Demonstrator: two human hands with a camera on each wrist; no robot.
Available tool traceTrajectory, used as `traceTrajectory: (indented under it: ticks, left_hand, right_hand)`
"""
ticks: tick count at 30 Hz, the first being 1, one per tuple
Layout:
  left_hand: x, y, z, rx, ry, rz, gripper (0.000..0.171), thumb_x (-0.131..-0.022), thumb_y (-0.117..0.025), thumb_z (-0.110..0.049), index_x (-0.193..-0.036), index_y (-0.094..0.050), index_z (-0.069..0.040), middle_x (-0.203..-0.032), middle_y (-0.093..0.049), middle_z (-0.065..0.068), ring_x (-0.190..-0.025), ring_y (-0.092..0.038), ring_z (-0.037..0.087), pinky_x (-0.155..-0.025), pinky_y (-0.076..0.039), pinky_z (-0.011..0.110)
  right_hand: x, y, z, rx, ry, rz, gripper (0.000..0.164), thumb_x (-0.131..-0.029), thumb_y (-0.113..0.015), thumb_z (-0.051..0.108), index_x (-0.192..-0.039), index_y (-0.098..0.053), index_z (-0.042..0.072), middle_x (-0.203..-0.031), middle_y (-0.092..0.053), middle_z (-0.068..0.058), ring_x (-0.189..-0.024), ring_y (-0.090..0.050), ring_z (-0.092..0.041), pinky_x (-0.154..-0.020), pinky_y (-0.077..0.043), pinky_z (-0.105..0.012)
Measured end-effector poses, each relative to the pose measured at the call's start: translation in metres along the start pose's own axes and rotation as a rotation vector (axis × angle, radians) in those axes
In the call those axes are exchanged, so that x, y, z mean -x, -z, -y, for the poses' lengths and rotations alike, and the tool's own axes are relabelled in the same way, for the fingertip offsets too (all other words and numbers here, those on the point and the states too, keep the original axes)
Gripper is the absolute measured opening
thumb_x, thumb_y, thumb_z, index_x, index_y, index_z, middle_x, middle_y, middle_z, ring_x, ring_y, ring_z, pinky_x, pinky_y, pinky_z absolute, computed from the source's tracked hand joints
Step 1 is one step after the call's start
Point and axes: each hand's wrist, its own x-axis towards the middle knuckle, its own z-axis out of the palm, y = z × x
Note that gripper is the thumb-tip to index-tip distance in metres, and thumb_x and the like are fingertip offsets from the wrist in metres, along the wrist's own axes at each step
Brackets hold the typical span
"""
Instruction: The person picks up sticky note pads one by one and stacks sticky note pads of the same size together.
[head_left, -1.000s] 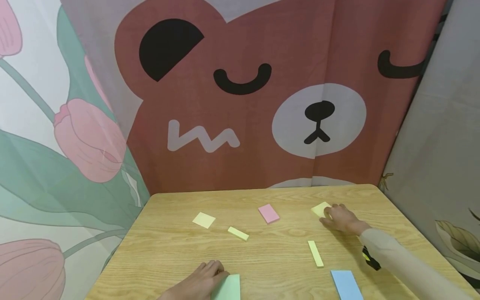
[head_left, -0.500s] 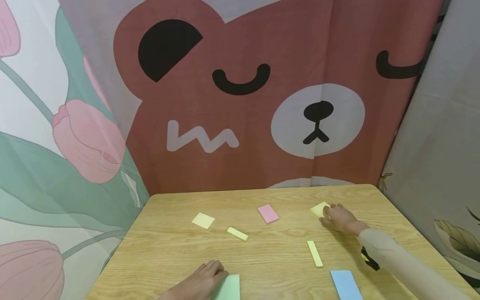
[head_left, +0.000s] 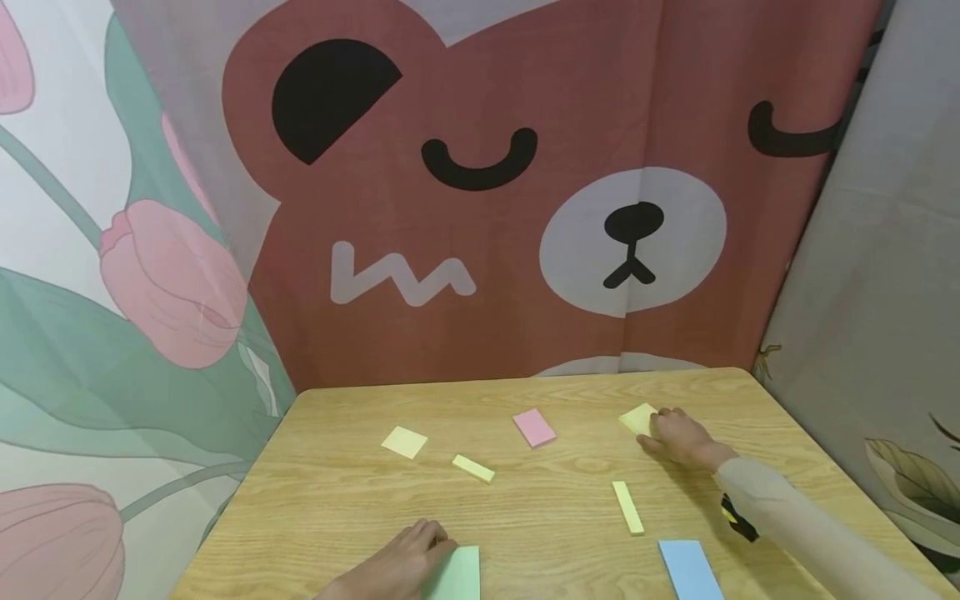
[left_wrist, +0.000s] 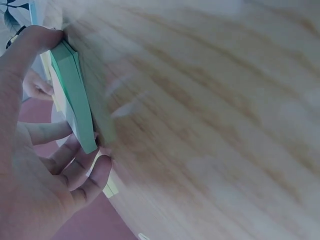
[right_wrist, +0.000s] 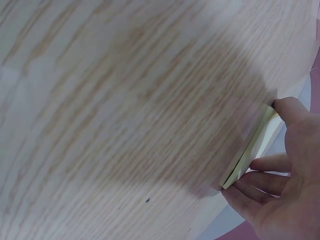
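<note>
At the front edge of the head view, my left hand (head_left: 401, 560) holds a light green sticky-note pad (head_left: 461, 575) that lies on the table. The left wrist view shows the thumb at one end of this pad (left_wrist: 75, 95) and bent fingers at the other, with the layered sheets facing the camera. Toward the back right, my right hand (head_left: 684, 440) grips a pale yellow sticky-note pad (head_left: 635, 418), covering its right part. In the right wrist view that thin pad (right_wrist: 246, 152) sits flat on the wood between thumb and fingertips.
On the wooden table (head_left: 540, 508) lie a pink pad (head_left: 535, 427), a yellow square pad (head_left: 405, 442), two narrow yellow strips, one left (head_left: 473, 468) and one right (head_left: 627, 507), and a blue pad (head_left: 691, 569) at the front. A bear-print curtain (head_left: 480, 333) hangs behind.
The head view has shifted very slightly. Both hands stay at their pads, and the right fingers have moved a touch toward the yellow pad's right side.
</note>
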Motion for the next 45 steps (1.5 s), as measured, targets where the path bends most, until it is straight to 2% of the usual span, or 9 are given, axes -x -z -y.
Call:
traceTrajectory:
  ticks: [3,7,12,16,23,31,39,45]
  left_hand:
    - [-0.001,0.001,0.0,0.014,0.02,0.019,0.086,-0.085,-0.056,-0.072,-0.135,-0.055,-0.003,-0.12,-0.05,0.002,-0.103,-0.045,0.008,-0.083,-0.049,0.026]
    - [-0.003,0.004,-0.001,0.016,0.04,0.024,0.089,-0.083,-0.056,-0.075,-0.137,-0.054,-0.004,-0.121,-0.049,0.001,-0.104,-0.045,0.008,-0.085,-0.049,0.029]
    - [-0.004,0.008,-0.001,-0.051,0.001,-0.045,0.089,-0.082,-0.057,-0.076,-0.134,-0.056,-0.004,-0.119,-0.049,0.002,-0.104,-0.047,0.011,-0.087,-0.049,0.032]
    - [-0.008,0.012,0.001,-0.071,0.002,-0.077,0.089,-0.081,-0.058,-0.075,-0.133,-0.056,-0.003,-0.118,-0.048,0.001,-0.105,-0.047,0.012,-0.086,-0.048,0.032]
    - [-0.014,0.016,0.001,-0.049,0.02,-0.084,0.08,-0.083,-0.069,-0.062,-0.135,-0.054,-0.003,-0.121,-0.048,0.001,-0.107,-0.046,0.012,-0.085,-0.048,0.028]
    - [-0.028,0.016,0.004,0.032,0.081,-0.029,0.081,-0.084,-0.068,-0.06,-0.138,-0.053,-0.002,-0.122,-0.046,-0.001,-0.104,-0.043,0.009,-0.084,-0.047,0.025]
    - [-0.04,0.015,0.008,-0.006,0.036,-0.066,0.079,-0.082,-0.071,-0.057,-0.133,-0.056,0.001,-0.119,-0.048,0.003,-0.103,-0.045,0.01,-0.083,-0.048,0.023]
    - [-0.049,0.014,0.011,-0.011,0.034,-0.061,0.08,-0.081,-0.071,-0.056,-0.133,-0.056,0.003,-0.117,-0.048,0.003,-0.102,-0.044,0.01,-0.084,-0.047,0.023]
  right_hand:
    - [0.0,0.001,0.001,0.006,0.008,-0.008,0.034,-0.095,-0.064,0.027,-0.068,-0.059,0.006,-0.101,-0.063,-0.032,-0.099,-0.058,-0.05,-0.093,-0.042,-0.061]
    - [0.0,0.002,0.002,0.021,0.008,-0.017,0.033,-0.095,-0.065,0.027,-0.071,-0.059,0.004,-0.094,-0.064,-0.027,-0.093,-0.06,-0.046,-0.091,-0.044,-0.059]
    - [-0.001,0.003,0.003,0.03,0.023,-0.027,0.032,-0.094,-0.066,0.026,-0.072,-0.059,0.004,-0.084,-0.063,-0.019,-0.084,-0.06,-0.04,-0.087,-0.045,-0.057]
    - [-0.002,0.003,0.003,0.039,0.042,-0.033,0.034,-0.095,-0.066,0.026,-0.068,-0.057,0.007,-0.081,-0.062,-0.016,-0.082,-0.06,-0.037,-0.088,-0.045,-0.056]
    - [-0.002,0.002,0.003,0.036,0.043,-0.031,0.034,-0.095,-0.065,0.024,-0.067,-0.055,0.009,-0.081,-0.062,-0.015,-0.082,-0.06,-0.037,-0.088,-0.045,-0.056]
    - [-0.002,0.001,0.0,0.049,0.034,-0.017,0.032,-0.095,-0.065,0.025,-0.072,-0.059,0.004,-0.085,-0.062,-0.018,-0.085,-0.06,-0.04,-0.09,-0.044,-0.056]
    - [-0.001,-0.001,0.002,0.024,0.016,-0.014,0.031,-0.095,-0.065,0.025,-0.076,-0.06,0.002,-0.089,-0.063,-0.022,-0.086,-0.06,-0.041,-0.086,-0.046,-0.057]
    - [0.0,0.0,0.003,0.031,0.011,-0.011,0.032,-0.095,-0.064,0.025,-0.083,-0.063,-0.004,-0.091,-0.062,-0.025,-0.087,-0.059,-0.042,-0.086,-0.046,-0.056]
